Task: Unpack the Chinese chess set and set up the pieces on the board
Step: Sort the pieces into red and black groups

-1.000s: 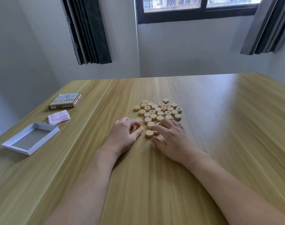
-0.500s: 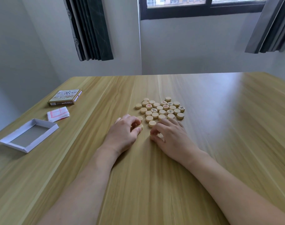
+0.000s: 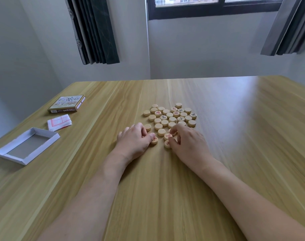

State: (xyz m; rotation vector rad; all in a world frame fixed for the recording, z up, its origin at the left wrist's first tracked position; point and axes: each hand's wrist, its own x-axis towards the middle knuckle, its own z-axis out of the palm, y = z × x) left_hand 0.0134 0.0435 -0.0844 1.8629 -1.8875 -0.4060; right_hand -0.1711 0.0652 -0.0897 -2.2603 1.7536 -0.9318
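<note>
Several round wooden chess pieces lie in a cluster on the wooden table; most are blank side up, a few show red or black characters. My left hand rests at the cluster's near left, its thumb touching a red-marked piece. My right hand sits at the near right, fingers curled over two red-marked pieces, pinching the nearer one. The folded paper board lies far left.
At the left are the printed box lid and the open white box tray. A window and dark curtains stand behind the table's far edge.
Pieces near my hands have been flipped to show red characters. My right hand has shifted slightly; the left thumb now touches a turned piece. The camera tilted a little.
</note>
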